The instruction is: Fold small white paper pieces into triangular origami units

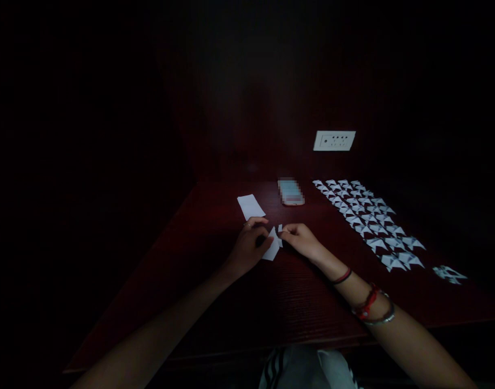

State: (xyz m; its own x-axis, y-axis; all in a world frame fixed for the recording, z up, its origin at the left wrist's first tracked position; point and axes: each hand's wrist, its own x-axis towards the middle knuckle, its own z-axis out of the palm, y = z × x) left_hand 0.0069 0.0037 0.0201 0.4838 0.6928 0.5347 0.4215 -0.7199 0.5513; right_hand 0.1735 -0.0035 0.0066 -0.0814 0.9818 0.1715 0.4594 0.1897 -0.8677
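Observation:
Both my hands meet over the middle of a dark red wooden table (215, 281). My left hand (249, 246) is closed on a small white piece of paper (272, 247), pressing it at its left side. My right hand (299, 239) pinches the same paper at its upper right edge, fingers pressed together. The paper looks partly folded and lies low over the table top. Bracelets circle my right wrist.
A flat white paper slip (251, 206) lies just beyond my left hand. A phone (291, 192) lies behind it. Several folded white paper pieces (367, 219) form rows at the right, with another (449, 273) near the right edge. A wall socket plate (334, 140) is behind.

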